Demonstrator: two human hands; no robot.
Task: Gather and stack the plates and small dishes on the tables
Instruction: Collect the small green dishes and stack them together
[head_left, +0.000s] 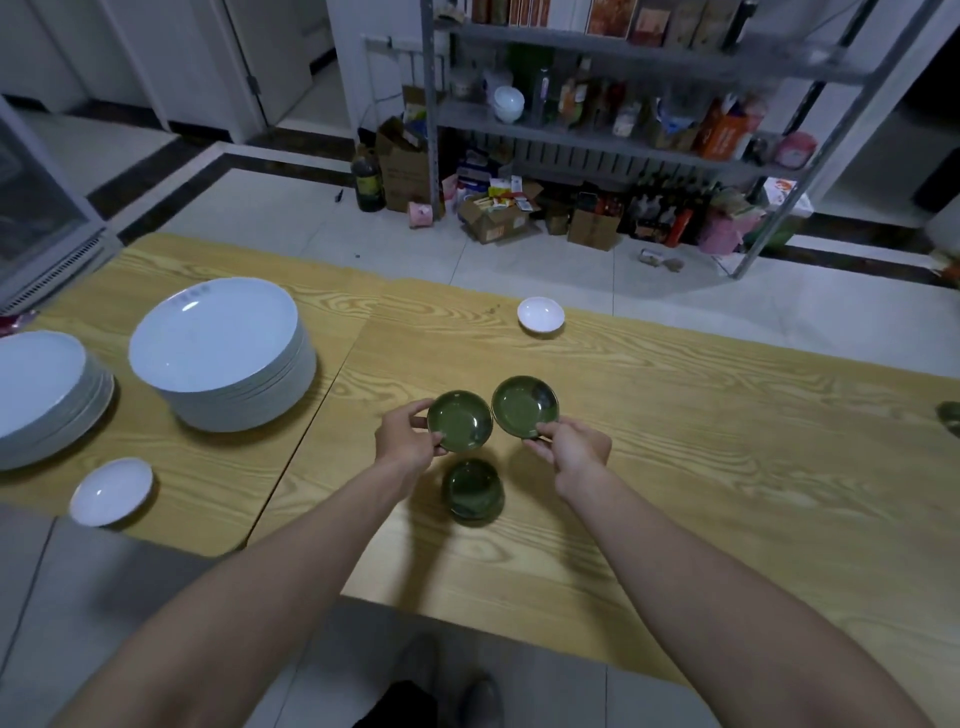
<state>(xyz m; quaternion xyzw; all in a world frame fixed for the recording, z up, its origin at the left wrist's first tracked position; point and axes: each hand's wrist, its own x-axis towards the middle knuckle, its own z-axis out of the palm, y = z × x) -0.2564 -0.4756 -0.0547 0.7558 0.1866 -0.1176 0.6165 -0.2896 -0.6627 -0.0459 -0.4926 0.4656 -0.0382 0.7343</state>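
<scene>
Wood-grain tables pushed together stand before a cluttered metal shelf, as a person's left hand pinches a small green dish and the right hand pinches a second green dish, side by side just beyond a stack of green dishes. At left sit a tall stack of white plates and a lower stack, with one small white dish nearby and another white dish at the far edge.

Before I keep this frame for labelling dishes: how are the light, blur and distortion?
Head view: dim, bluish light; soft shadows under the white plate stack; wide-angle bending of the table edge and metal shelf; left green dish and right green dish, pinched by the left hand and right hand, sharp with faint glints; green dish stack below them smeared.
</scene>
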